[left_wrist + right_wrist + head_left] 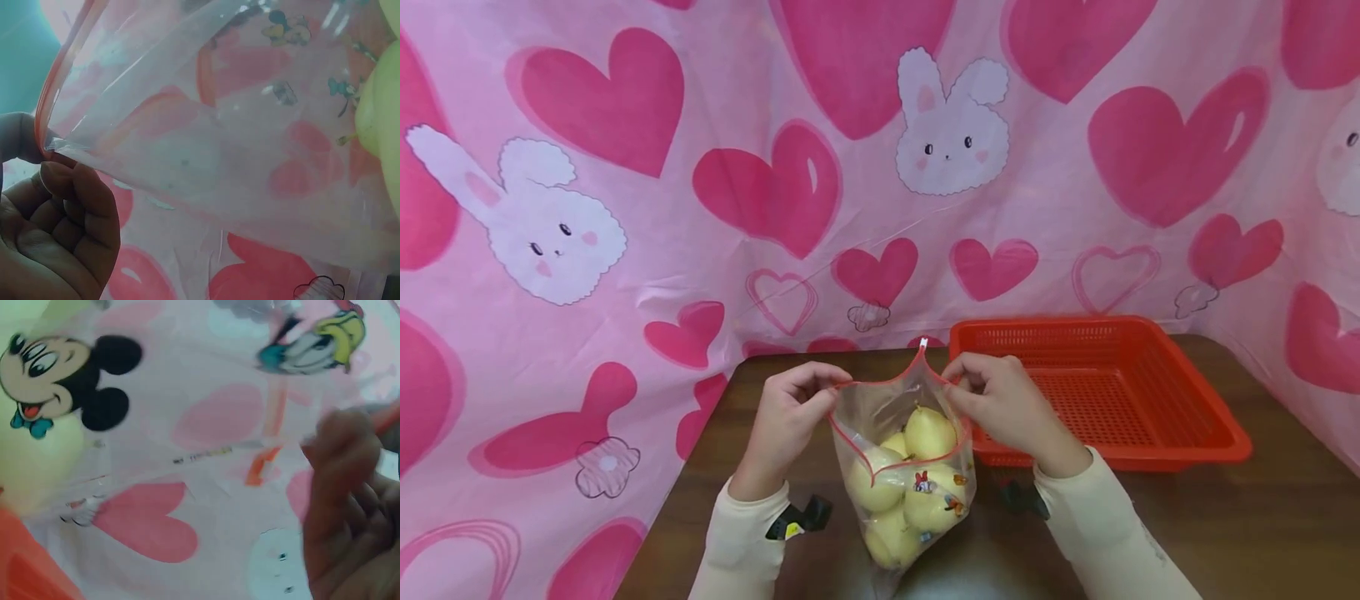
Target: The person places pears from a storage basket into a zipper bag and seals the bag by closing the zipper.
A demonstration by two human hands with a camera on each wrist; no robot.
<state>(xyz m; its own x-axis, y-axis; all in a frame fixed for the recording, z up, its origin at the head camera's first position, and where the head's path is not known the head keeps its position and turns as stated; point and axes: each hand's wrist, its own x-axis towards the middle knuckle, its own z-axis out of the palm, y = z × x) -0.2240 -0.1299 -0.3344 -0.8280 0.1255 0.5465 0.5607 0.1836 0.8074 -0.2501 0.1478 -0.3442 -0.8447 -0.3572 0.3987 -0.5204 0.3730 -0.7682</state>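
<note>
Several pears point(930, 434) already lay inside the clear zip bag point(887, 398) (not yet sealed, its red rim point(876, 384) spread); your left hand point(786, 421) and right hand point(1009, 408) each had a side pinched in a closed grip, near the red basket point(1197, 396) on the counter point(1232, 537).

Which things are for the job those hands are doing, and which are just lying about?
For the job:
left hand and right hand
clear zip bag they hold open
pears inside it

Probably just there:
red basket, untouched, though it might belong
bunny cloth
</note>
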